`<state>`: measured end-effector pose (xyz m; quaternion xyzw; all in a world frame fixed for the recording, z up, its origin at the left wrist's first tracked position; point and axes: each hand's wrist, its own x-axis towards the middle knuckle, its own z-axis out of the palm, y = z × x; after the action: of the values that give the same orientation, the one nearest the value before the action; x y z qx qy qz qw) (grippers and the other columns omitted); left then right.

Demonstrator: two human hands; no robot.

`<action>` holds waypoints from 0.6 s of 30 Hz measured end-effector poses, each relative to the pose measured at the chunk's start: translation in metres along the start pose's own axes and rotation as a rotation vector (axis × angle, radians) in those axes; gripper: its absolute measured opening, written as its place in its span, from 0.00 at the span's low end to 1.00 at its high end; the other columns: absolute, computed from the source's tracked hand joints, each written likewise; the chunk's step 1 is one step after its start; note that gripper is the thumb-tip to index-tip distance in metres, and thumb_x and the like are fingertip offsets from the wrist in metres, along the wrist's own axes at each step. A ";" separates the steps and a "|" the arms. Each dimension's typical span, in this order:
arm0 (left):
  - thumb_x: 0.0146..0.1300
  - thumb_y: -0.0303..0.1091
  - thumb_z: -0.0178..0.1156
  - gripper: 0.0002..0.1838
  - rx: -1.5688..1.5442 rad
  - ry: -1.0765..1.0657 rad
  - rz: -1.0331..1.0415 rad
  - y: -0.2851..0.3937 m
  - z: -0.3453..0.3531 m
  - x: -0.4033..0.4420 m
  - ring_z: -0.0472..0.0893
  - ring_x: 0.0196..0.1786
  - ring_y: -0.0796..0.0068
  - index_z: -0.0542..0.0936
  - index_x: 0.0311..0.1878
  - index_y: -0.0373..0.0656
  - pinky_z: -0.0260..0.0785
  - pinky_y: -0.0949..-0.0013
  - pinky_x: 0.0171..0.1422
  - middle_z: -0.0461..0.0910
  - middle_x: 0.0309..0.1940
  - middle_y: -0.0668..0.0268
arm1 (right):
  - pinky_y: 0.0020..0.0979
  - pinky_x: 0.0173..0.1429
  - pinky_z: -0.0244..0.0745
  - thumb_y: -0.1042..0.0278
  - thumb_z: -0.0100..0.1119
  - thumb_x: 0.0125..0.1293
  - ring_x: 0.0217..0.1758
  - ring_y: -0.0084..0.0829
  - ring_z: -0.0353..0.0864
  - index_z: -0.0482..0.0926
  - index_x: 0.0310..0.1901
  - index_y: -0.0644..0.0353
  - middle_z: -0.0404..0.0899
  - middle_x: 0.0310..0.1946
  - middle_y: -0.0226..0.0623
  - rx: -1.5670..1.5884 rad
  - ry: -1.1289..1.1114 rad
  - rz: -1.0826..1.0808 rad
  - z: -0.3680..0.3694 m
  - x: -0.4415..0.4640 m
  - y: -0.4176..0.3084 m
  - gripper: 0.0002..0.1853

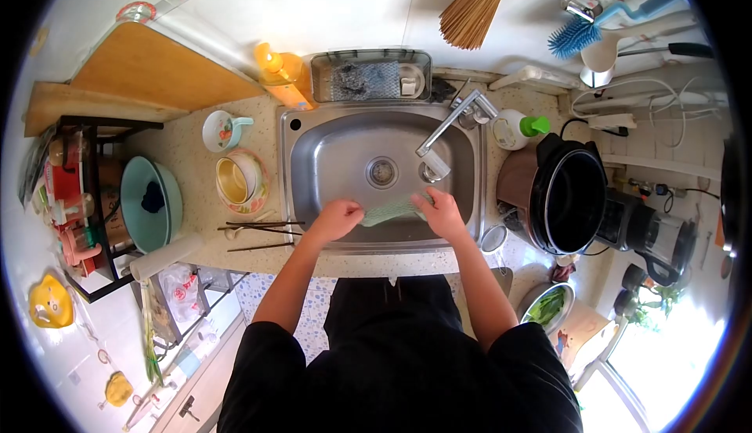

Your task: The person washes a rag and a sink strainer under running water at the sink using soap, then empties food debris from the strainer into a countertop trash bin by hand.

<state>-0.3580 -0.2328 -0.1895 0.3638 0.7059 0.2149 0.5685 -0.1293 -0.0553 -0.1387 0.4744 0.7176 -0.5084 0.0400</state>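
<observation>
A green dishcloth (390, 210) is stretched between my two hands over the near part of the steel sink (329, 155). My left hand (340, 218) pinches its left end, with the fingers closed. At the other end, my right hand (440, 212) grips the cloth between thumb and fingers. The cloth sags slightly and covers a bit of the basin behind it. Beyond it the drain (382, 172) shows in the basin floor. The faucet (458, 124) reaches in from the upper right, its spout above my right hand.
Left of the sink are stacked bowls (235, 178), a mug (225, 131) and chopsticks (262, 225) whose tips overhang the rim. Behind stand an orange bottle (283, 77) and a sponge caddy (370, 77). On the right are a soap bottle (513, 129) and an open cooker (560, 196).
</observation>
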 end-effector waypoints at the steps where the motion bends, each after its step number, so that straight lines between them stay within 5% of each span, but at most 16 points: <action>1: 0.69 0.40 0.62 0.17 0.074 0.034 0.091 0.000 0.002 0.001 0.81 0.43 0.65 0.84 0.49 0.34 0.72 0.65 0.49 0.82 0.45 0.57 | 0.38 0.41 0.77 0.58 0.69 0.67 0.35 0.40 0.85 0.83 0.46 0.69 0.84 0.31 0.47 0.127 0.014 -0.024 0.005 0.003 0.012 0.19; 3: 0.66 0.45 0.67 0.20 0.224 0.106 0.272 -0.001 0.006 0.003 0.80 0.36 0.64 0.84 0.45 0.34 0.72 0.64 0.44 0.82 0.43 0.55 | 0.36 0.40 0.78 0.61 0.67 0.69 0.38 0.36 0.85 0.83 0.46 0.67 0.84 0.33 0.42 0.381 0.041 -0.073 0.022 0.011 0.040 0.15; 6: 0.70 0.45 0.66 0.20 -0.065 0.162 0.226 0.010 0.015 0.007 0.79 0.45 0.71 0.80 0.50 0.33 0.71 0.68 0.49 0.81 0.41 0.59 | 0.32 0.36 0.78 0.67 0.62 0.71 0.41 0.31 0.84 0.81 0.48 0.63 0.84 0.39 0.37 0.963 -0.036 0.063 0.045 0.012 0.053 0.10; 9: 0.73 0.46 0.64 0.23 -0.392 0.279 -0.062 0.008 0.028 0.016 0.78 0.45 0.74 0.76 0.58 0.35 0.71 0.67 0.46 0.81 0.42 0.60 | 0.29 0.35 0.78 0.72 0.58 0.72 0.42 0.31 0.84 0.79 0.50 0.62 0.83 0.43 0.39 1.247 -0.018 0.213 0.056 0.004 0.020 0.08; 12: 0.75 0.46 0.61 0.23 -0.390 0.640 0.115 -0.008 0.053 0.038 0.81 0.37 0.72 0.72 0.60 0.39 0.71 0.65 0.39 0.81 0.36 0.60 | 0.29 0.33 0.77 0.70 0.57 0.72 0.40 0.29 0.83 0.78 0.48 0.63 0.82 0.44 0.38 1.232 0.002 0.251 0.080 0.011 0.022 0.08; 15: 0.76 0.45 0.58 0.16 -0.213 0.777 0.048 0.037 0.053 0.021 0.82 0.28 0.61 0.75 0.53 0.41 0.71 0.60 0.33 0.82 0.28 0.59 | 0.32 0.37 0.77 0.65 0.56 0.74 0.41 0.31 0.81 0.79 0.48 0.60 0.81 0.43 0.38 1.073 -0.087 0.387 0.090 0.023 0.013 0.09; 18: 0.74 0.45 0.58 0.12 0.090 0.729 0.335 0.057 0.076 0.006 0.81 0.26 0.47 0.78 0.43 0.47 0.72 0.51 0.31 0.81 0.24 0.58 | 0.36 0.43 0.76 0.58 0.54 0.77 0.43 0.32 0.79 0.80 0.47 0.57 0.80 0.40 0.34 1.248 -0.061 0.337 0.129 0.034 0.023 0.12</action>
<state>-0.2702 -0.1995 -0.1723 0.3983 0.8007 0.3886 0.2216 -0.1861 -0.1317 -0.2346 0.4997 0.2013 -0.8301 -0.1437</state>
